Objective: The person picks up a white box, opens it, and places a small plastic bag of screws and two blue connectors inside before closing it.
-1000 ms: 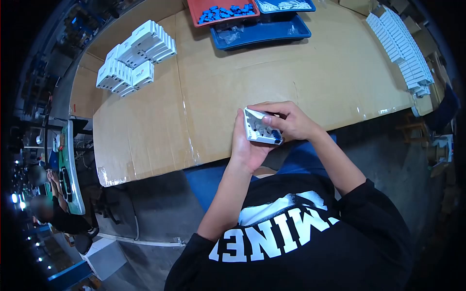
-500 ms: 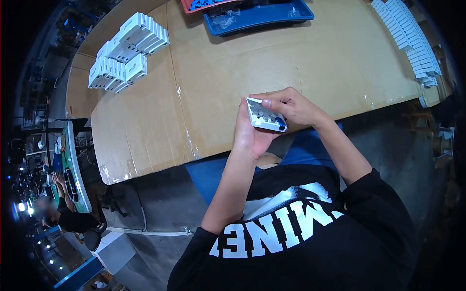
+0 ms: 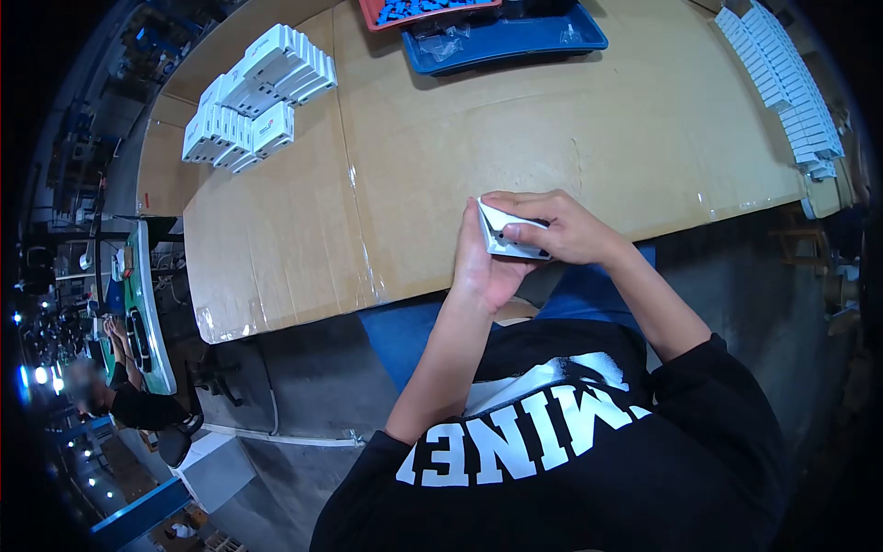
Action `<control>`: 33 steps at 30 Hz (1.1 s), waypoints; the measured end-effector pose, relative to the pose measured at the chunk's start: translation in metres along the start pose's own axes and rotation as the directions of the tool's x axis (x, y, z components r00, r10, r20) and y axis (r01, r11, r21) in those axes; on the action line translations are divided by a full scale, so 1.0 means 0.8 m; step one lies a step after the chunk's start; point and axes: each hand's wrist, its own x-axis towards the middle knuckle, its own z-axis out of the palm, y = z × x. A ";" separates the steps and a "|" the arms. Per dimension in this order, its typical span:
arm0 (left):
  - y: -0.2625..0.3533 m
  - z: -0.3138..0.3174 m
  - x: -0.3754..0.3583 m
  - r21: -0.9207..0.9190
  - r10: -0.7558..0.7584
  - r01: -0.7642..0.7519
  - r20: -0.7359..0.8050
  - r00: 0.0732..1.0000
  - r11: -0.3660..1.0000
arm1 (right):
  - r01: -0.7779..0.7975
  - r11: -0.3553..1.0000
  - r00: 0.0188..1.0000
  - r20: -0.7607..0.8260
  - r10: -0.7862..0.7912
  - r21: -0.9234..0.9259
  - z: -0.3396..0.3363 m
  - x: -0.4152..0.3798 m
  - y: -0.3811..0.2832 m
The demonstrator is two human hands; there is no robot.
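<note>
A small white casing lies tilted between my two hands, over the table's near edge. My left hand is wrapped round it from the left and below. From the right, my right hand grips its upper side, with the thumb across its face and the fingers along its far edge. A white panel covers much of the casing's face, and a few dark spots show beside the thumb. The rest of the casing is hidden by my fingers.
White casings stand in stacked rows at the back left. A blue tray and a red tray with blue pieces sit at the back. More white units line the right. Another person sits far left.
A white panel now covers the casing's inside, where grey and blue parts showed before. My right fingers have closed further over it. The view has shifted slightly.
</note>
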 end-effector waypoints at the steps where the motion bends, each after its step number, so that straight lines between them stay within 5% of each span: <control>1: -0.002 0.000 -0.001 -0.006 0.000 0.000 -0.002 1.000 1.000 | 0.001 1.000 1.000 0.004 -0.001 -0.004 0.002 -0.004 0.001; 15: 0.000 0.015 -0.032 -0.136 0.114 -0.098 0.111 0.987 0.986 | 0.247 0.927 0.969 0.050 -0.243 -0.283 0.012 -0.024 -0.021; 27: 0.007 0.008 -0.045 0.166 0.258 -0.311 0.280 0.925 0.936 | 0.377 0.753 0.906 0.048 -0.420 -0.540 0.023 -0.043 -0.018; 29: 0.011 0.004 -0.053 0.452 0.238 -0.369 0.320 0.917 0.812 | 0.405 0.881 0.912 0.035 -0.409 -0.247 0.021 -0.050 -0.009; 31: 0.016 -0.008 -0.061 0.474 0.216 -0.348 0.311 0.925 0.809 | 0.435 0.882 0.895 -0.016 -0.445 -0.181 0.021 -0.054 -0.012; 32: 0.019 -0.010 -0.067 0.517 0.242 -0.384 0.322 0.915 0.765 | 0.333 0.931 0.920 -0.264 -0.288 0.147 0.033 -0.053 -0.029; 33: 0.020 -0.011 -0.072 0.560 0.264 -0.415 0.332 0.905 0.717 | 0.272 0.836 0.900 -0.433 -0.045 0.477 0.042 -0.053 -0.038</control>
